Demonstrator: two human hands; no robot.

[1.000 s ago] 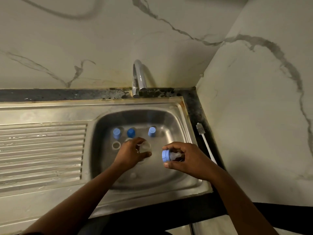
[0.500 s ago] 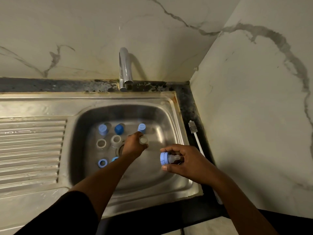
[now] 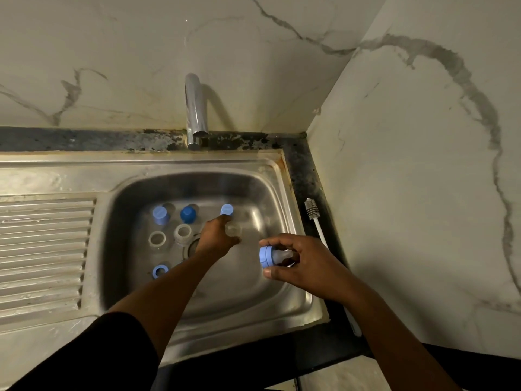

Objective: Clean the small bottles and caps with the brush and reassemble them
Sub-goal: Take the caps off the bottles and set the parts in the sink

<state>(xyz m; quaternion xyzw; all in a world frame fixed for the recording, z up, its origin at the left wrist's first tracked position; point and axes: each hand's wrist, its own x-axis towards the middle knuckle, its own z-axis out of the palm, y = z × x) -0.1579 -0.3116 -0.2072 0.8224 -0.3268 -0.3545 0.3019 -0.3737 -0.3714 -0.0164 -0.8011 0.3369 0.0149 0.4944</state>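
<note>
Sink corner: looking down into a steel sink (image 3: 293, 193) set in a dark counter, marbled walls closing in behind and on the right, tap (image 3: 194, 108) hanging dry over the basin.
Left hand (image 3: 217, 239): pinching a small clear bottle (image 3: 233, 230) at the fingertips.
Right hand (image 3: 306, 266): gripping a blue cap ring (image 3: 265, 257) with a clear teat (image 3: 282, 254) seated in it, thumb underneath, fingers curled over the top.
Change: carrying the bottle away from the right hand over the last second, back toward the far row, now arriving just in front of the rightmost blue cap (image 3: 227, 209); keeping the ring and teat held as before.
Meaning: probably parking the bottle by its cap rather than screwing the ring on yet; leaving this set half reassembled, ring and teat joined, bottle apart.
Left arm pose: stretching long and deep into the basin, wrist low, knuckles toward the camera.
Right arm pose: hovering above the right half of the basin, wrist bent inward.
Further out: leaving a pale blue cap (image 3: 160, 215) and a dark blue cap (image 3: 188, 213) standing in the far row, two open clear bottles (image 3: 156, 239) (image 3: 183, 232) in front of them, a loose blue ring (image 3: 160, 271) nearer.
Brush (image 3: 315, 218): lying untouched on the counter, just beyond the right hand.
</note>
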